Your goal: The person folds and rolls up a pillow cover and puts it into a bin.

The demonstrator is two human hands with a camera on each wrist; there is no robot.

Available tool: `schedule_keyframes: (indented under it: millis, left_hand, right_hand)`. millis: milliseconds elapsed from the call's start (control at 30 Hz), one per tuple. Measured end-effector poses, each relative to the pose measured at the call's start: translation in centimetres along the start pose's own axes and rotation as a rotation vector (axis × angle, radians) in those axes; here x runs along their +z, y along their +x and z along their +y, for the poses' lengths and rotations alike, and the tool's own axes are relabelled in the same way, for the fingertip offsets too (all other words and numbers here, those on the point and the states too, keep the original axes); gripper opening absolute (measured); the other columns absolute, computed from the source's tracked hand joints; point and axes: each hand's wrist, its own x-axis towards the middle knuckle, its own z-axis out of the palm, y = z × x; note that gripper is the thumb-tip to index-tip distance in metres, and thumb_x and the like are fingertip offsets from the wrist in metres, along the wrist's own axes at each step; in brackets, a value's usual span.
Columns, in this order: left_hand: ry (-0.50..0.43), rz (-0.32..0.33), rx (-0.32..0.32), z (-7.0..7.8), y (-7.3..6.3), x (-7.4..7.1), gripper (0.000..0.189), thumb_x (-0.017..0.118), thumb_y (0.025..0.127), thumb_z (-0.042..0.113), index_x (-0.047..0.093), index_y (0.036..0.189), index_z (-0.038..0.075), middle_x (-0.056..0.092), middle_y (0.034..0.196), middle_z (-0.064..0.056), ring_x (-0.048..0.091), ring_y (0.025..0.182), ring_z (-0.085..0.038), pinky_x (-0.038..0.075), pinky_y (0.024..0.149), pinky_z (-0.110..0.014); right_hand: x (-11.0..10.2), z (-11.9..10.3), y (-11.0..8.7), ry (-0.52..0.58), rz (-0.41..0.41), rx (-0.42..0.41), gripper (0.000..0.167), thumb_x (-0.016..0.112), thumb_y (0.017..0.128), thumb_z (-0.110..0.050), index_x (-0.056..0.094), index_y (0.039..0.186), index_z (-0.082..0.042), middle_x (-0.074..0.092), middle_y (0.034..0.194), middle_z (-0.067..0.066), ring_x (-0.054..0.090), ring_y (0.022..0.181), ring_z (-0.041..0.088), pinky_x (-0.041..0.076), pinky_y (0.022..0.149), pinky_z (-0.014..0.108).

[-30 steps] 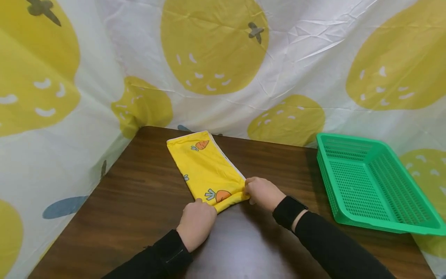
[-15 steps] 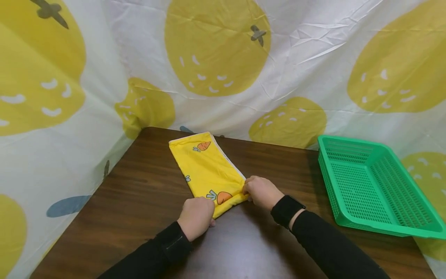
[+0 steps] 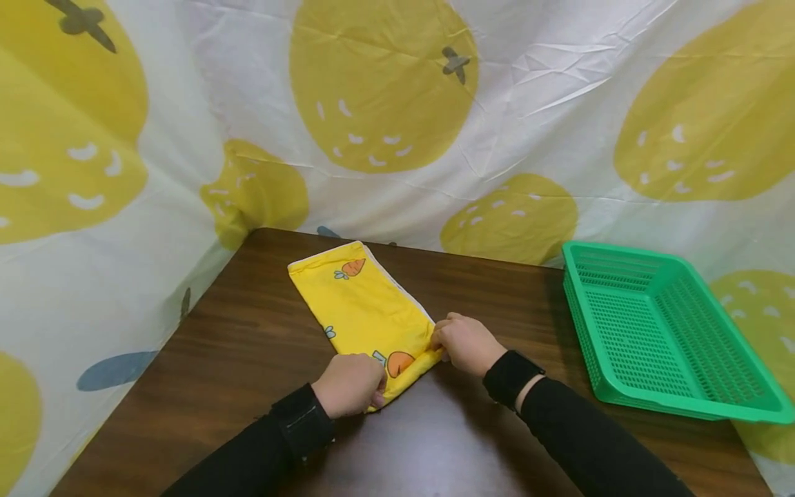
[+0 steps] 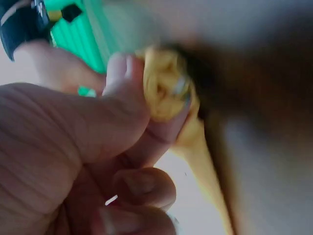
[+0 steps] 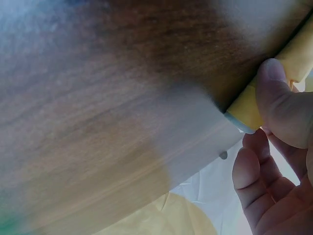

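Note:
A yellow cloth [image 3: 357,304] printed with carrots and edged in white lies folded lengthwise on the brown table, its near end rolled over. My left hand [image 3: 350,384] pinches the left end of that roll; in the left wrist view the coiled layers of the rolled end [image 4: 164,90] show between thumb and fingers. At the roll's right end, my right hand [image 3: 467,344] holds the cloth, and the right wrist view shows its thumb on top of the roll [image 5: 243,110], fingers below. The far end of the cloth stays flat.
A green plastic basket [image 3: 605,373] with mesh walls stands on the right of the table [image 3: 242,331]; nothing is seen in it. A fruit-print curtain [image 3: 385,200] hangs along the back and left table edges.
My left hand has moved left and a little nearer, pulling the roll's left end with it. The far end of the cloth has shifted slightly left and nearer. The right hand stays nearly in place.

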Motion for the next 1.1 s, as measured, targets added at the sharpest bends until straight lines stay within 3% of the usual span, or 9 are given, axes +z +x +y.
schedule_keyframes:
  millis: [133, 267, 367, 533, 700, 833, 933, 1000, 1100]
  left_hand:
    - [0.011, -0.011, 0.023, -1.3, 0.5, -0.4, 0.036, 0.091, 0.083, 0.022, 0.061, 0.062, 0.023, 0.051, 0.061, 0.01, 0.047, 0.059, -0.009, 0.04, 0.053, -0.031]
    - [-0.003, 0.015, -0.034, -1.6, 0.6, -0.5, 0.04, 0.095, 0.08, 0.03, 0.06, 0.061, 0.023, 0.051, 0.06, 0.01, 0.048, 0.06, -0.01, 0.04, 0.054, -0.032]
    - [0.056, 0.099, -0.069, -0.6, 0.1, -0.4, 0.04, 0.096, 0.077, 0.032, 0.061, 0.063, 0.021, 0.052, 0.059, 0.008, 0.05, 0.059, -0.012, 0.042, 0.052, -0.033]
    - [0.31, 0.23, -0.066, 2.3, -1.3, 0.6, 0.02, 0.086, 0.084, 0.018, 0.073, 0.069, 0.015, 0.062, 0.061, 0.001, 0.057, 0.059, -0.017, 0.047, 0.048, -0.034]
    - [0.447, 0.231, -0.062, 4.2, -2.2, 1.4, 0.02, 0.081, 0.087, 0.015, 0.076, 0.068, 0.014, 0.062, 0.059, -0.001, 0.055, 0.059, -0.016, 0.046, 0.044, -0.032]
    - [0.441, 0.201, -0.094, 4.1, -2.0, 1.3, 0.018, 0.082, 0.088, 0.015, 0.077, 0.07, 0.013, 0.064, 0.061, -0.002, 0.055, 0.061, -0.016, 0.048, 0.045, -0.033]
    - [0.407, 0.218, -0.129, 3.6, -1.8, 1.3, 0.017, 0.083, 0.086, 0.013, 0.077, 0.07, 0.012, 0.064, 0.061, -0.002, 0.056, 0.062, -0.017, 0.048, 0.045, -0.034]
    - [0.393, 0.25, -0.141, 3.4, -1.8, 1.4, 0.017, 0.083, 0.085, 0.011, 0.077, 0.069, 0.011, 0.065, 0.06, -0.003, 0.057, 0.062, -0.017, 0.047, 0.045, -0.034]
    - [0.372, 0.245, -0.147, 3.2, -1.8, 1.4, 0.015, 0.083, 0.085, 0.01, 0.078, 0.071, 0.011, 0.065, 0.062, -0.003, 0.056, 0.062, -0.018, 0.048, 0.046, -0.035]
  right_hand:
    - [0.2, -0.3, 0.0, 0.003, 0.007, -0.006, 0.025, 0.089, 0.077, 0.003, 0.082, 0.091, -0.017, 0.078, 0.093, -0.003, 0.055, 0.079, 0.018, 0.051, 0.072, 0.029]
    - [0.2, -0.5, 0.2, -0.042, 0.013, -0.019, 0.022, 0.088, 0.08, 0.0, 0.082, 0.091, -0.018, 0.078, 0.09, -0.003, 0.056, 0.078, 0.018, 0.051, 0.072, 0.029]
    - [0.1, -0.4, 0.4, -0.077, 0.013, -0.029, 0.021, 0.086, 0.083, 0.0, 0.082, 0.091, -0.019, 0.078, 0.089, -0.003, 0.057, 0.078, 0.019, 0.052, 0.073, 0.03]
    - [0.0, -0.4, 0.4, -0.081, -0.005, -0.01, 0.02, 0.083, 0.087, 0.001, 0.082, 0.091, -0.019, 0.079, 0.09, -0.002, 0.058, 0.08, 0.018, 0.055, 0.075, 0.03]
    - [0.0, -0.5, 0.4, -0.044, -0.021, 0.021, 0.022, 0.079, 0.089, 0.003, 0.083, 0.093, -0.018, 0.081, 0.094, -0.002, 0.06, 0.082, 0.018, 0.057, 0.076, 0.031]
    - [0.0, -0.3, 0.4, -0.033, -0.028, 0.03, 0.023, 0.079, 0.088, 0.003, 0.083, 0.094, -0.018, 0.081, 0.096, -0.002, 0.061, 0.082, 0.018, 0.057, 0.076, 0.031]
    - [-0.5, -0.3, 0.8, 0.002, -0.094, 0.06, 0.018, 0.082, 0.088, 0.0, 0.082, 0.095, -0.016, 0.08, 0.093, 0.0, 0.061, 0.08, 0.018, 0.058, 0.077, 0.034]
    - [-1.1, -0.3, 1.5, 0.043, -0.176, 0.106, 0.014, 0.084, 0.088, -0.003, 0.082, 0.096, -0.014, 0.079, 0.093, 0.002, 0.061, 0.079, 0.018, 0.059, 0.08, 0.037]
    - [-2.1, -0.3, 3.0, 0.094, -0.306, 0.175, 0.011, 0.086, 0.087, -0.006, 0.08, 0.094, -0.011, 0.076, 0.09, 0.003, 0.06, 0.078, 0.019, 0.059, 0.083, 0.04]
